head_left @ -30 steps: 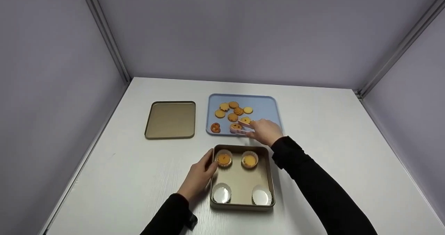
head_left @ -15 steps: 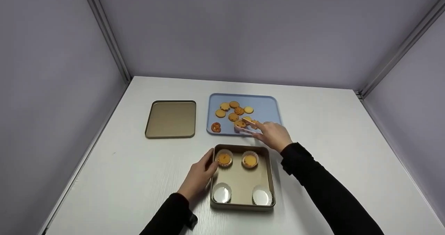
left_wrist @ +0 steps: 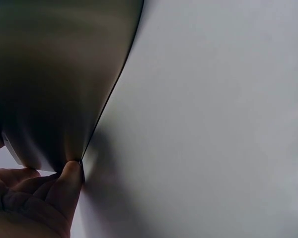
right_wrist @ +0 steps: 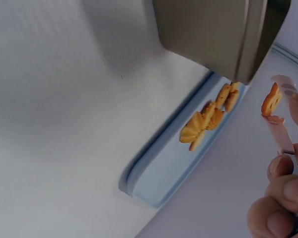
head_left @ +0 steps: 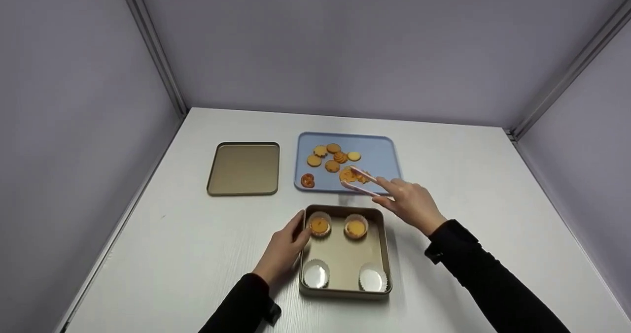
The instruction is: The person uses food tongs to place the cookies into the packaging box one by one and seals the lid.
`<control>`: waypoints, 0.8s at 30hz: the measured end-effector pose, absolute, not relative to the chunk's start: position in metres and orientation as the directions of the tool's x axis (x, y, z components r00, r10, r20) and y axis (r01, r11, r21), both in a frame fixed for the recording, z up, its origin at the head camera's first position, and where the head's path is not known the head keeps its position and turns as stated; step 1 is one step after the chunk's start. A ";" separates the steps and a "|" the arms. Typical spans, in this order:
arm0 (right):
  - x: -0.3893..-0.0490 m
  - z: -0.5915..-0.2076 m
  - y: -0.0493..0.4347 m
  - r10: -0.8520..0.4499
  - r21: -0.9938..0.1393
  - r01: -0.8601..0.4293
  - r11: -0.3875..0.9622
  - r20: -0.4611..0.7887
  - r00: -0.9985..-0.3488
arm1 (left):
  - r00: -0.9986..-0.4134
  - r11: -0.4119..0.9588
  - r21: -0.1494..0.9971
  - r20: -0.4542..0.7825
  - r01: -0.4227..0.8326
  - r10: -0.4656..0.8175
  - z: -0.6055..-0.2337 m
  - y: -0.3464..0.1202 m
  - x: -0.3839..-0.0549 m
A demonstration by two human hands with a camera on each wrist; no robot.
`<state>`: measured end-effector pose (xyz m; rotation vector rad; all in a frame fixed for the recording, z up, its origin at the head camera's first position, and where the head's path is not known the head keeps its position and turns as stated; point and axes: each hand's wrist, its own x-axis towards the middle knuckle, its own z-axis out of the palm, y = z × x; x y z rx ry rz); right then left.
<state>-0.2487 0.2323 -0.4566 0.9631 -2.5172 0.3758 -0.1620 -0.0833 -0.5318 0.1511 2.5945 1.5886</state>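
Observation:
My right hand (head_left: 411, 202) holds pink tongs (head_left: 363, 190) near the front right of the blue tray (head_left: 377, 153). Between the tong tips is a round golden cookie (right_wrist: 272, 100), raised off the tray in the right wrist view. Below it in the head view stands a gold baking tin (head_left: 340, 259), whose left wall my left hand (head_left: 281, 251) grips with the thumb at the rim. Inside the tin, two paper cups at the back each hold a yellow-orange cookie (head_left: 356, 228). Two white paper cups (head_left: 316, 274) at the front hold nothing.
Several cookies (head_left: 333, 166) of different shapes lie on the blue tray, with a brown pretzel-shaped one (head_left: 307, 180) at its front left corner. A shallow square gold lid or tray (head_left: 244, 169) lies on the white table to the left. Grey walls surround the table.
My right hand has drawn back toward the right and nearer to me, bringing the tongs and the round cookie up off the tray. The left hand stays on the tin.

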 end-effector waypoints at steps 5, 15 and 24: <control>-0.230 -0.445 0.248 -0.612 -0.055 -0.738 0.672 0.520 -0.596 | -0.990 0.449 0.893 -0.027 0.039 0.139 -0.531 -0.083 -0.162; -0.193 -0.415 0.280 -0.705 -0.039 -0.828 0.559 0.503 -0.500 | -0.991 0.459 0.887 -0.018 0.047 0.136 -0.529 -0.082 -0.161; -0.163 -0.395 0.294 -0.841 -0.062 -0.903 0.426 0.340 -0.420 | -0.992 0.457 0.888 -0.018 0.043 0.127 -0.530 -0.081 -0.161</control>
